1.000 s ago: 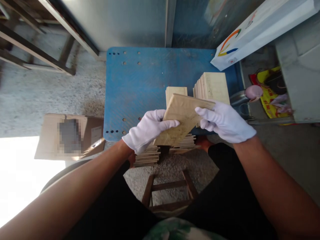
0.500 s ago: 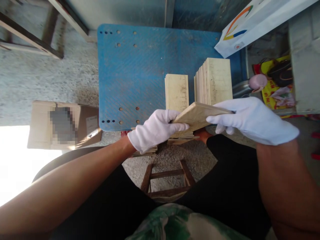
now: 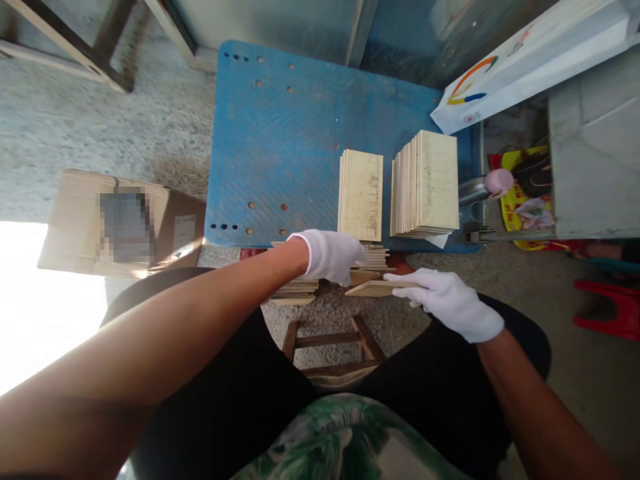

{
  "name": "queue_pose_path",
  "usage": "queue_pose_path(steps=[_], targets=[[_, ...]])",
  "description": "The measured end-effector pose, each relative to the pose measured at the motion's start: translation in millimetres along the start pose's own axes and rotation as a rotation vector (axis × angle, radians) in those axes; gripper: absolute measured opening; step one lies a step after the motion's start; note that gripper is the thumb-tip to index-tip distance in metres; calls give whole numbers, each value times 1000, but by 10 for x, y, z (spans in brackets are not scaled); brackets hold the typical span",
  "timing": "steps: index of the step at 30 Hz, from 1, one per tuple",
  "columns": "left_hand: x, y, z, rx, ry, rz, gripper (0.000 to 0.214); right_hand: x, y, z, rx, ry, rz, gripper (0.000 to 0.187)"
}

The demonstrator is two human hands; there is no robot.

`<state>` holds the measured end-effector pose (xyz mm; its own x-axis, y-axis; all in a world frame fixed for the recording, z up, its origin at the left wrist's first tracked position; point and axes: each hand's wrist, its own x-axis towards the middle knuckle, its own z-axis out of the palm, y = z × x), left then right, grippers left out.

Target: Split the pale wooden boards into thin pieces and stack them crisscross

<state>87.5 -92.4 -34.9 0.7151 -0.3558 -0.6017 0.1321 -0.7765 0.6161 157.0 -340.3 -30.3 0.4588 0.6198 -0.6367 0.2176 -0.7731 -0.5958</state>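
Both my hands wear white gloves. My right hand [image 3: 453, 305] grips a thin pale wooden board [image 3: 373, 289], held nearly flat just above the floor. My left hand [image 3: 331, 256] reaches down over low piles of the same boards [image 3: 295, 291] on the floor, its fingers curled; whether they hold anything is hidden. On the blue platform [image 3: 285, 147] behind stand two upright stacks of boards, a thin stack [image 3: 361, 195] and a thicker stack [image 3: 427, 183].
A cardboard box [image 3: 120, 223] lies on the concrete floor at the left. A small wooden stool frame [image 3: 330, 347] stands between my knees. A white printed bag [image 3: 525, 60] leans at the upper right, beside a grey block [image 3: 595, 147] and clutter.
The board, held up in both hands before, has come down and is now in my right hand alone. My left hand let go and moved to the floor piles.
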Motion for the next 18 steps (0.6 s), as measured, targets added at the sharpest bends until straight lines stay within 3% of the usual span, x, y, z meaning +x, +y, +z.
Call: queue_pose_path(steps=[3, 7, 12, 18], targets=[[-64, -71, -2, 144, -38, -44, 42, 60, 260, 330, -103, 56, -45, 36], [-133, -114, -34, 152, -32, -72, 36, 246, 533, 664, -234, 55, -143, 33], [-140, -128, -62, 168, -20, -77, 41, 551, 779, 883, -159, -12, 12, 37], [-122, -183, -30, 155, 37, -112, 41, 727, 880, 951, -57, 3, 205, 37]])
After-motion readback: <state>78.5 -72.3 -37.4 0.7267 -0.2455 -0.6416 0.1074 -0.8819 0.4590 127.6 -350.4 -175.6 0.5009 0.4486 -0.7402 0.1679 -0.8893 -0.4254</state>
